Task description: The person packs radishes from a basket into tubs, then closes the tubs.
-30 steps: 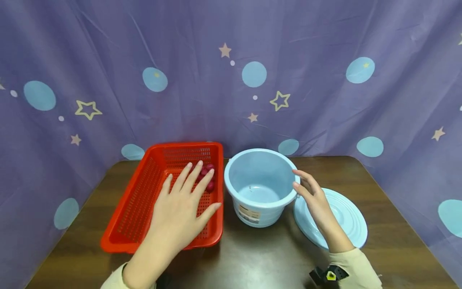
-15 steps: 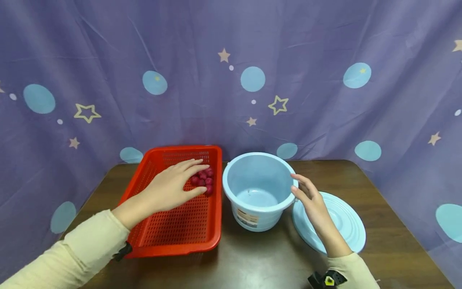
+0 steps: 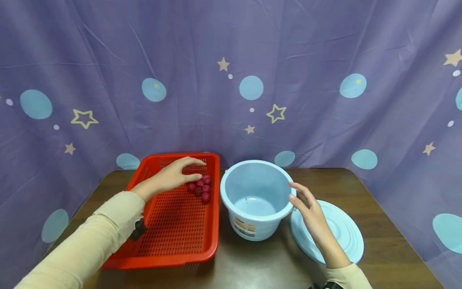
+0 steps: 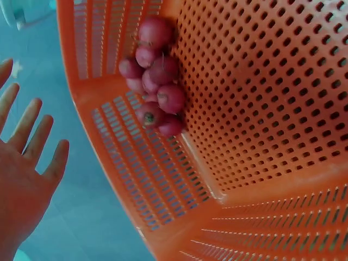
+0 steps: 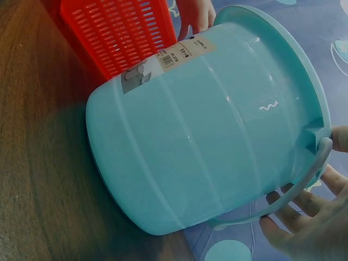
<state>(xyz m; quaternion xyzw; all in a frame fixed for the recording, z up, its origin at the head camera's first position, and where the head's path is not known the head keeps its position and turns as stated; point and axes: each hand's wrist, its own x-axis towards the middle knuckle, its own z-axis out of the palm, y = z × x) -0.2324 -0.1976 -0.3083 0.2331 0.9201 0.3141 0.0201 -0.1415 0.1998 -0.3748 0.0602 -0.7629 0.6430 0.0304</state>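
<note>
My left hand (image 3: 175, 172) hovers over the red perforated basket (image 3: 213, 257) with its fingers loosely bent and nothing in them. A small pile of red onions (image 3: 205, 188) lies below its fingertips, toward the basket's far right part. In the left wrist view those red onions (image 4: 163, 70) are heaped against the basket wall. My right hand (image 3: 310, 210) holds the right side of the light blue bucket (image 3: 258, 233), thumb and index finger at the rim. Its other fingers hang outside, by the bucket's handle (image 5: 296, 187). The bucket stands upright beside the basket, with only a small speck visible inside.
A light blue round lid (image 3: 346, 228) lies on the brown wooden table (image 3: 393, 241), partly behind my right forearm. A purple curtain (image 3: 317, 132) with stars and dots hangs right behind the table's far edge.
My left hand, earlier spread wide over the basket, has turned sideways, drawn its fingers together and come over the onions. The right hand stays at the bucket rim. The head view has tilted up slightly.
</note>
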